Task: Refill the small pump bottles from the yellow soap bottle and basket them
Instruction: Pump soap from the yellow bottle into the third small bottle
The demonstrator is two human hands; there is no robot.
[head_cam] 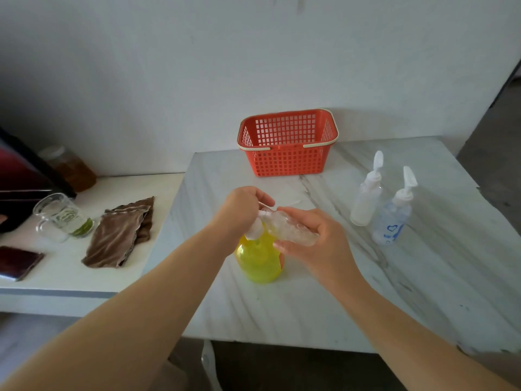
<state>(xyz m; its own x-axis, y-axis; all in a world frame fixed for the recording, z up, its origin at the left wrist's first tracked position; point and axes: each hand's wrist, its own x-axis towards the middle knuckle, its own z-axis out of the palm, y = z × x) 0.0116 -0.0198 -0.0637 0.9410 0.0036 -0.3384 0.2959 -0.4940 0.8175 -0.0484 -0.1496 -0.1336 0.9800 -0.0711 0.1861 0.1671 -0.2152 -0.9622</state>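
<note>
Your right hand (315, 246) curled round a small clear plastic pump bottle (293, 231), tilted just above the round yellow soap bottle (259, 263) mid-table, your left hand (242, 210) pinching its white neck end, red mesh basket (287, 159) at the marble table's (310, 306) back edge

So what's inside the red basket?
Nothing shows in the red basket: through its open top you see only its own grid walls. Its front wall mostly covers the bottom, so something low could hide there.
</note>
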